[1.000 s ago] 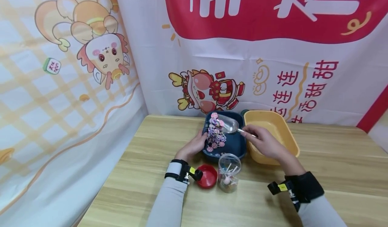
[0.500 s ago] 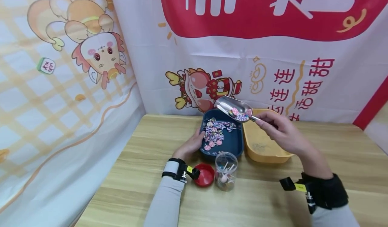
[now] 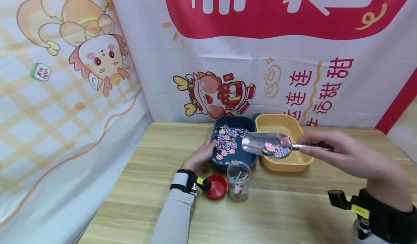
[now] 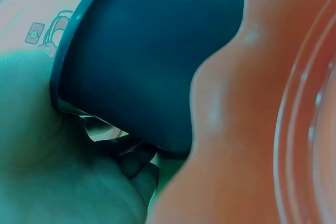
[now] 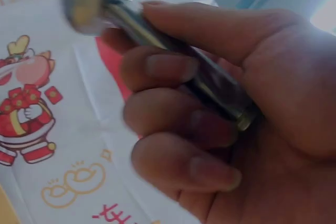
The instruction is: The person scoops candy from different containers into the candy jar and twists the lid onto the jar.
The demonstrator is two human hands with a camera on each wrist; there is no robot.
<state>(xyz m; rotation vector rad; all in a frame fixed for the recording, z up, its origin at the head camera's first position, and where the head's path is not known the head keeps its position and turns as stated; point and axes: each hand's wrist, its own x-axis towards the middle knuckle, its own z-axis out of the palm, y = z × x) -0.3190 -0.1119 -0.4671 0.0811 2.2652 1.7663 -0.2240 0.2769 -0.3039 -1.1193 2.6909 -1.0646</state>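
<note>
My right hand (image 3: 345, 153) grips the handle of a metal scoop (image 3: 257, 142), its fingers curled round it in the right wrist view. Several wrapped lollipops (image 3: 277, 150) lie in the scoop, which hovers over the gap between a dark blue bin (image 3: 241, 155) and a yellow bin (image 3: 294, 159). At the blue bin's left wall, my left hand (image 3: 201, 154) holds on, thumb at the rim and fingers curled under it in the left wrist view. More lollipops (image 3: 226, 141) fill the blue bin's left side. In front stands a clear plastic jar (image 3: 239, 186) with some lollipops inside.
A red scalloped lid (image 3: 216, 186) lies left of the jar, close to my left wrist. The bins stand side by side near the table's back edge, against a printed cloth (image 3: 208, 48). Wooden tabletop (image 3: 277, 215) extends in front of the jar.
The scoop came up out of the blue bin carrying lollipops, then moved right and toward me with my right hand. My left hand stays at the blue bin.
</note>
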